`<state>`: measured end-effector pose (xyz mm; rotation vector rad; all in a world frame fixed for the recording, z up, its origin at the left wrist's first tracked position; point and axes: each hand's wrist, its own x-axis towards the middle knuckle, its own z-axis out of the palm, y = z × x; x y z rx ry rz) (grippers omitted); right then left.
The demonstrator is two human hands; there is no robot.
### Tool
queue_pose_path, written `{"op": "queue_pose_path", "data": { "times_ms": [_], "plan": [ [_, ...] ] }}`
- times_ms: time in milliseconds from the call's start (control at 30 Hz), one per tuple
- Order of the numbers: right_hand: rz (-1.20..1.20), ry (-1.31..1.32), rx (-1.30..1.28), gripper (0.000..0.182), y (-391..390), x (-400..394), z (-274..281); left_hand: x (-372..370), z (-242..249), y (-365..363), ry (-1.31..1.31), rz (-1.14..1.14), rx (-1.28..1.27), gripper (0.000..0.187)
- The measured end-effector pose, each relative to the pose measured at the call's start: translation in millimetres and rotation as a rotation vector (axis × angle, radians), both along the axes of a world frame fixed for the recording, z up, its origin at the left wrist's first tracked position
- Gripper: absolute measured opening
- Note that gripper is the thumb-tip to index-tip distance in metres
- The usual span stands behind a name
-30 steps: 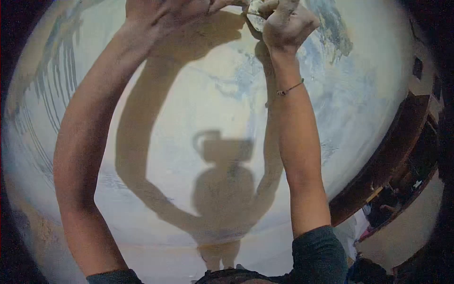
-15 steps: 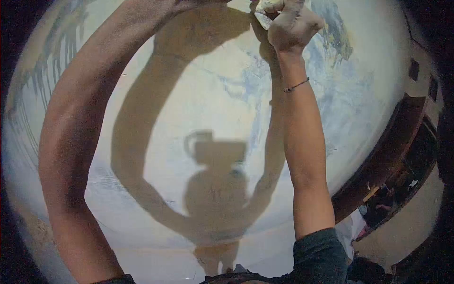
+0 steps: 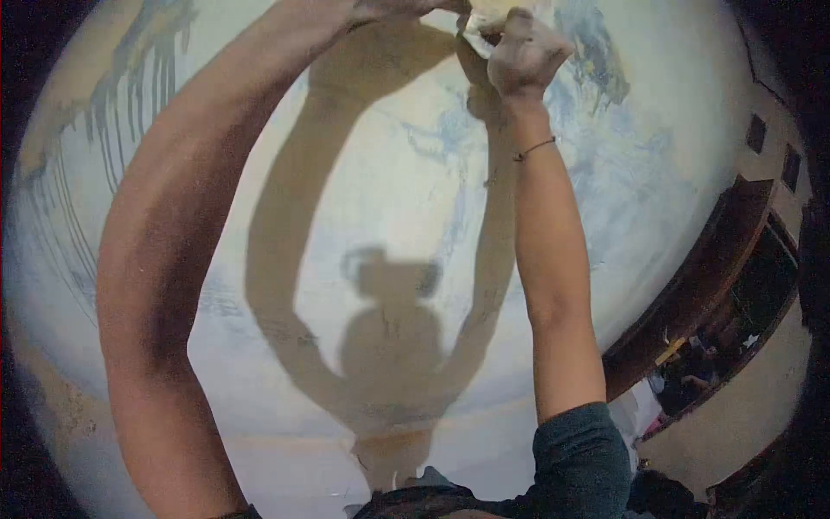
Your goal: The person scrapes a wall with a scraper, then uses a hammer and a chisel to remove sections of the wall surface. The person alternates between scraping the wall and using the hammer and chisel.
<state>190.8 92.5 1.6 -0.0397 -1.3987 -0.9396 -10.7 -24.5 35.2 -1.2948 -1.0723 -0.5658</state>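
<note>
Both my arms reach up in front of a pale wall smeared with blue-grey and yellowish patches. At the top edge, my left hand is partly cut off, and its fingers are mostly out of view. My right hand is closed close to the wall, a short way right of the left one. A pale, yellowish-white thing shows at its fingers; its kind cannot be made out. A thin dark cord bracelet circles my right wrist.
The shadow of my head and arms falls on the wall. Dark drips run down at the upper left. To the right stands a brown wooden frame around an opening with mixed items, beside a beige wall.
My left arm has shifted right and inward, its hand nearer the right one. My right hand has moved slightly down and left. The shadow's arms have drawn closer together.
</note>
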Motion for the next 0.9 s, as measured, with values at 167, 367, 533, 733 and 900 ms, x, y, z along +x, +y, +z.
{"op": "queue_pose_path", "data": {
  "times_ms": [167,367,533,733,900],
  "plan": [
    [0.009,0.075,-0.015,0.059,-2,-3,18,1,13,8,0.001,-0.077,0.032,0.068],
    [0.006,0.029,-0.077,0.060,-11,-3,20,5,13,-4,-0.077,-0.006,-0.056,0.068],
    [0.059,0.023,-0.030,0.056,-3,-1,14,5,1,-1,-0.055,-0.076,-0.032,0.069],
    [0.016,0.127,0.145,0.051,10,-2,23,1,22,16,-0.042,-0.088,0.033,0.066],
    [0.094,0.064,-0.058,0.056,2,0,29,9,22,-2,-0.003,-0.096,0.032,0.069]
  ]
}}
